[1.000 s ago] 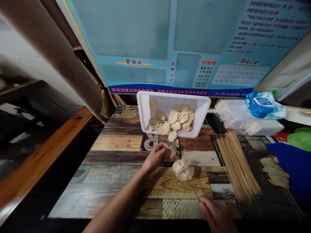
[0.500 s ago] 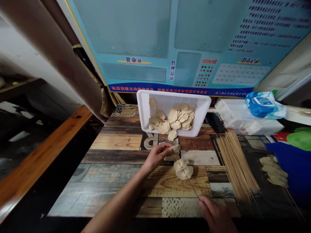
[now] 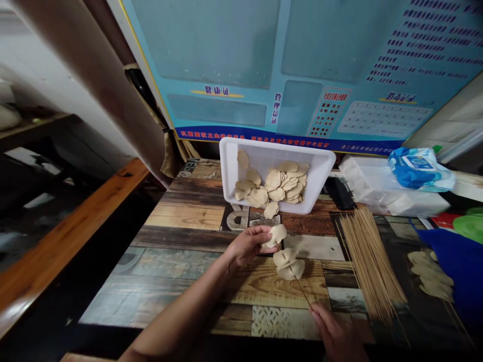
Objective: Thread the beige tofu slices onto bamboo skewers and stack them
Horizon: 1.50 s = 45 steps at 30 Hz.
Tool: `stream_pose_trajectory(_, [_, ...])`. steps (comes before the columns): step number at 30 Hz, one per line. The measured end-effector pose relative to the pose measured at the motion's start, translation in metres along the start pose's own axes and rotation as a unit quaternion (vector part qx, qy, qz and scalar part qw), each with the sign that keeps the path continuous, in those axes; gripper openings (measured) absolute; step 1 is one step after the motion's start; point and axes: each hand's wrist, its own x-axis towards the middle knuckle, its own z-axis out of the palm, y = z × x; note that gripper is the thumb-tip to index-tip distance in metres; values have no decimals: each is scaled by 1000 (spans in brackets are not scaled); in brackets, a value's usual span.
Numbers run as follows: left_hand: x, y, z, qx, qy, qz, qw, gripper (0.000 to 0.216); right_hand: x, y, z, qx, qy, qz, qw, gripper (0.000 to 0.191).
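Note:
My left hand (image 3: pixel 246 246) pinches a thin, pale beige slice (image 3: pixel 278 234) between thumb and fingers, at the far end of a bamboo skewer (image 3: pixel 303 291). Whether the skewer's tip has pierced that slice I cannot tell. Lower down, a few similar slices (image 3: pixel 289 264) are threaded on the skewer in a folded bunch. Closed around its near end is my right hand (image 3: pixel 334 329), close to the table's front edge. Beyond my left hand, a white plastic tray (image 3: pixel 327 156) tilts toward me with a pile of loose slices (image 3: pixel 287 182); one slice (image 3: pixel 271 210) hangs over its near rim.
Bare bamboo skewers (image 3: pixel 372 264) lie in a bundle at the right. Past them, a finished-looking skewered bunch (image 3: pixel 430 275) rests beside blue cloth or plastic (image 3: pixel 462 266). A black phone-like object (image 3: pixel 339 193) and a blue wipes packet (image 3: pixel 420 168) are behind, under the wall board (image 3: pixel 302 50).
My left hand has turned the slice and brought it toward the skewer's far end, so its flat face shows more. My right hand stays at the near end. The view has shifted slightly.

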Motion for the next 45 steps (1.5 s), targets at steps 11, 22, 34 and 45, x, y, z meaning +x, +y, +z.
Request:
stream_pose_trajectory(11, [2,-13,6,76,45,113,990,33,-5,5,3,-15,-25,-8,1000,37])
stream_pose_trajectory(22, [-1,-20,13,166,47,165,971,41,0,-17,-4,33,-8,66,997,42])
stream_pose_trajectory(34, [-5,-19,15,98,-40,13,994,30,2,-21,-13,51,-18,70,996,36])
stream_pose_trajectory(45, [-11,-21,24,81,-63,-5,995,33,1,-19,-9,24,-16,76,997,43])
